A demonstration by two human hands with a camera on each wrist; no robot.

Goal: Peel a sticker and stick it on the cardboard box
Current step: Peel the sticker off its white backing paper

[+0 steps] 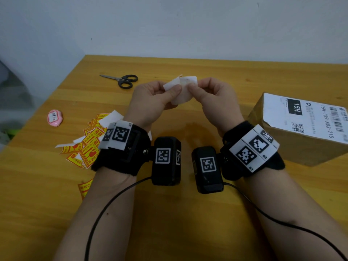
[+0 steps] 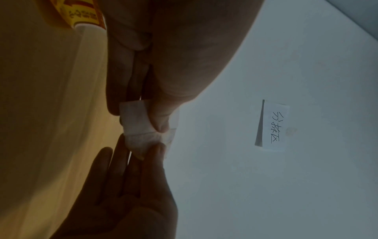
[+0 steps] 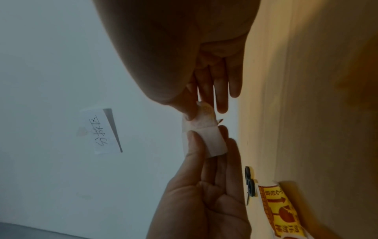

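The surface carries the box at the right, nearest the right hand. The left hand and right hand each pinch the sticker, held up mid-surface, backing partly parted.

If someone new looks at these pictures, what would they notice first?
First, the left hand and right hand pinching one white sticker above the table. Next, the yellow stickers heaped left, and the cardboard box at right.
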